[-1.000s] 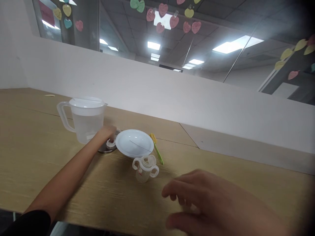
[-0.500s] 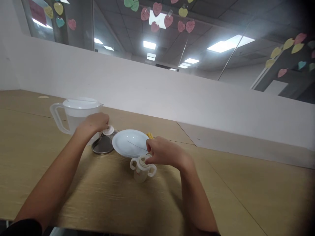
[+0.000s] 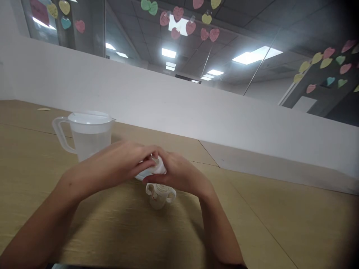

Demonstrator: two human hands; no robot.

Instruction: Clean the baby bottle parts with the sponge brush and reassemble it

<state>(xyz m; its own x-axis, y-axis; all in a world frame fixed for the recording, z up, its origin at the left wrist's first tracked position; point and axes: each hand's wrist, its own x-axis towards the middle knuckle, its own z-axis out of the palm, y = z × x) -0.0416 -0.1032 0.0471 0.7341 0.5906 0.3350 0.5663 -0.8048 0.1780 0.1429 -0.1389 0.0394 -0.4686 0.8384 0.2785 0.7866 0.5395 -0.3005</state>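
Observation:
Both my hands meet in the middle, over the table. My left hand point(image 3: 131, 160) pinches a small white bottle cap point(image 3: 158, 166), its fingertips at the cap's left side. Around the same cap, my right hand point(image 3: 178, 172) curls from the right, thumb below. Just beneath the hands stands a small translucent bottle point(image 3: 158, 198) with two side handles, upright and open at the top. A white plate point(image 3: 141, 176) lies behind, mostly hidden by my hands. Whether the right fingers hold anything thin besides the cap is hidden.
A translucent lidded pitcher point(image 3: 91, 140) holding clear liquid stands at the back left, behind my left forearm. The wooden table point(image 3: 252, 209) runs back to a white wall point(image 3: 157, 104) with glass above it. Heart-shaped notes point(image 3: 178, 14) stick to the glass.
My left hand has moved right with the white cap, from over a round metal tray to my right hand. My right hand has left the bottle's mouth. The tray is now hidden.

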